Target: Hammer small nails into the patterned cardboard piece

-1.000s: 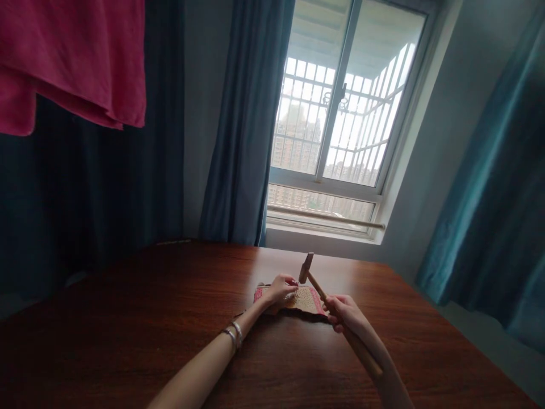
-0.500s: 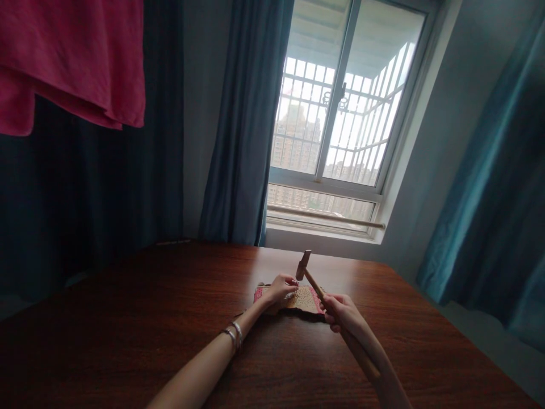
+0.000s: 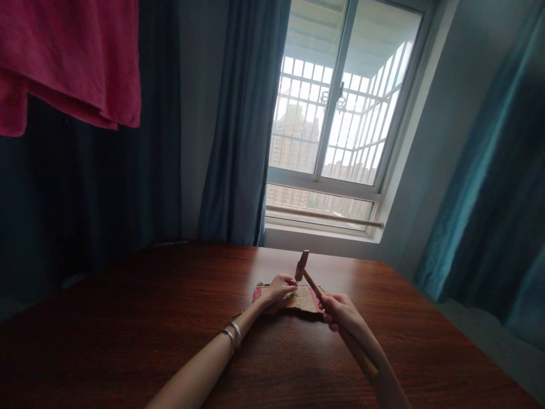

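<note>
My right hand is closed round the wooden handle of a hammer, whose head is raised just above my left fingertips. Over a flat board-like piece on the table, my left hand pinches something too small to make out. The piece has a tan, dark-speckled middle, pink patterned ends and a ragged dark near edge. My left hand and wrist cover part of its left side.
The brown wooden table reaches back to a wall with a barred window. Blue curtains hang on both sides. A pink cloth hangs at the upper left.
Both hands and the hammer keep nearly the same pose over the speckled piece. The whole view has shifted very slightly.
</note>
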Tool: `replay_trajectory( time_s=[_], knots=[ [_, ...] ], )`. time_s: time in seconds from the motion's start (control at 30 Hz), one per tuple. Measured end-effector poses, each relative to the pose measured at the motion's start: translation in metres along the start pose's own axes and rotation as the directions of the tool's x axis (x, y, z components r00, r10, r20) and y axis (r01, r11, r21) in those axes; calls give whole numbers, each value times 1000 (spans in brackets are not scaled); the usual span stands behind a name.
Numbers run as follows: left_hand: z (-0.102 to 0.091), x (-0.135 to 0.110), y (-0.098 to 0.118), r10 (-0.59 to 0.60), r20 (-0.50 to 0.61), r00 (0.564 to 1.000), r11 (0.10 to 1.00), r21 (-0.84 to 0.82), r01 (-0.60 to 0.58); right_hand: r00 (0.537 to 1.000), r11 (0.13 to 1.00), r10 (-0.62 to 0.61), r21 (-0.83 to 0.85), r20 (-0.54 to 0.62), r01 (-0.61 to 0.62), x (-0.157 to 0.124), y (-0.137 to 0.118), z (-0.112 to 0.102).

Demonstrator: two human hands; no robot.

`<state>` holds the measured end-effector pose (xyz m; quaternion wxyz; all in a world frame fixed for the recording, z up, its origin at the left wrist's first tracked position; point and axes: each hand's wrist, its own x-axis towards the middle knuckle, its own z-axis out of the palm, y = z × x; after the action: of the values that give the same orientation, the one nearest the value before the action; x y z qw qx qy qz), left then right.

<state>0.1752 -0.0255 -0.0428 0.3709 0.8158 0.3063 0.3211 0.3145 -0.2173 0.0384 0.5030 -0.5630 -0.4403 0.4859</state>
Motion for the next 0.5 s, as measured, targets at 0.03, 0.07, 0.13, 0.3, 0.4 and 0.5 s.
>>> replay_trajectory(
  time_s=[0.03,0.07,0.13,0.3,0.4,0.5],
  knots=[
    [-1,-1,2,-5,2,1000,1000,-2,5,1000,1000,3,4,2,-3,1,0,0],
    [-1,-1,3,-10,5,1000,1000,-3,10,1000,1000,4,8,4,-4,1,1,-1],
    [-1,-2,4,-19,15,1000,1000,-8,19,1000,1000,1,9,13,-1,2,2,-2],
    [0,0,1,-24,19,1000,1000,-4,24,1000,1000,-1,-2,-6,1,3,3,-2],
    [0,1,0,-35,9,999,999,1,35,1000,1000,10,6,-4,-10,2,1,-1],
    [0,1,1,-37,11,999,999,-6,37,1000,1000,9,2,0,-9,2,0,0]
  ],
)
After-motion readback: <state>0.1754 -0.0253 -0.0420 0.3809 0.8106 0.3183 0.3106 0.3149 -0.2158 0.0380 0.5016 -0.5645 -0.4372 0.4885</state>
